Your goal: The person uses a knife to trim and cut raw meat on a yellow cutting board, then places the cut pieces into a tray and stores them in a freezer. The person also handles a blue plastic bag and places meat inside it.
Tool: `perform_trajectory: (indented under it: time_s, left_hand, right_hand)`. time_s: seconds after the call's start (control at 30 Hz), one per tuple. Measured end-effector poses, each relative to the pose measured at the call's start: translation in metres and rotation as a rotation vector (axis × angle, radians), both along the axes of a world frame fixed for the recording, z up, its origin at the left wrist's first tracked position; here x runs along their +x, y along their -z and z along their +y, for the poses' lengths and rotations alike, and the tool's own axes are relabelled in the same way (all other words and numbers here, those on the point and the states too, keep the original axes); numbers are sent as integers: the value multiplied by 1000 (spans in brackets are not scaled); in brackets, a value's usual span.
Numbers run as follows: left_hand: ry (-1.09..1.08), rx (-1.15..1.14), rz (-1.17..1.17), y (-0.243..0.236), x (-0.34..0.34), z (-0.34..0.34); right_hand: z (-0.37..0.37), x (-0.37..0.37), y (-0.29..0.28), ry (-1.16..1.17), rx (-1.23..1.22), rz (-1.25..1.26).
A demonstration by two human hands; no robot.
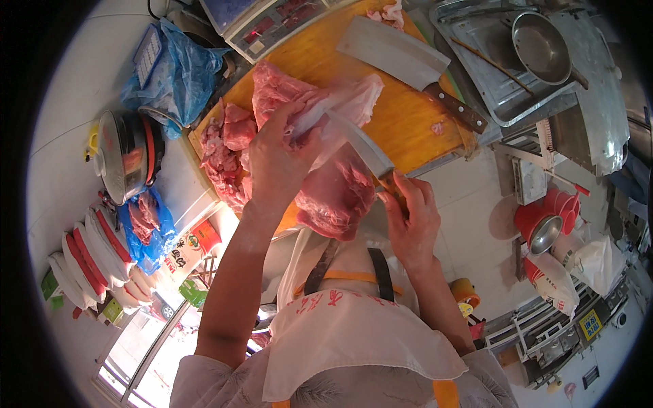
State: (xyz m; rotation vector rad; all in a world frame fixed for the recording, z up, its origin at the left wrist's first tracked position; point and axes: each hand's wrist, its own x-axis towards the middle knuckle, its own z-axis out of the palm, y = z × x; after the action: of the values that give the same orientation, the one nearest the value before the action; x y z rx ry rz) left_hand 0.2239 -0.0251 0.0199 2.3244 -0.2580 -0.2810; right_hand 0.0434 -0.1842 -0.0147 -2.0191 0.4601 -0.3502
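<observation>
A large slab of raw meat (337, 194) with a whitish layer on top lies on the wooden cutting board (411, 132), its near part hanging at the front edge. My left hand (279, 149) grips the slab from the left, fingers curled over the whitish layer. The wooden handle of a knife is in my right hand (413, 221). Its blade (364, 146) points up and left, against the meat close to my left fingers; the tip is blurred. Smaller meat pieces (228, 160) are heaped left of the slab.
A cleaver (394, 51) lies on the board's far right part. Behind the board stands a scale (272, 27). A metal tray (476, 68) with a small pan (541, 47) is at the far right. Blue plastic bags (180, 71) and a round lidded pot (122, 156) are at left.
</observation>
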Motion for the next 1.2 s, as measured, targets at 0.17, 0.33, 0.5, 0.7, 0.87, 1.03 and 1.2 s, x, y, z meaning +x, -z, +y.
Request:
perform_trajectory:
  time_s: [0.17,0.33,0.5,0.7,0.87,1.03,1.2]
  left_hand:
    - [-16,90,18,-11,-1,-6]
    - [-13,7,7,-4,-2,-3]
    - [-11,60,4,-10,-2,-6]
    - [-18,35,-13,-7,-4,-6]
    - [-14,44,-21,-5,-6,-4]
    - [-21,37,-2,-5,-6,-4]
    - [-37,29,27,-5,-4,-4]
  right_hand:
    - [4,2,8,3,-13,-45]
    - [1,2,11,-18,-14,-26]
    - [4,4,3,-16,-26,-8]
    - [13,4,4,15,-6,-2]
    - [15,6,-3,15,-23,38]
    - [17,8,7,31,85,-36]
    - [21,12,2,49,-59,-6]
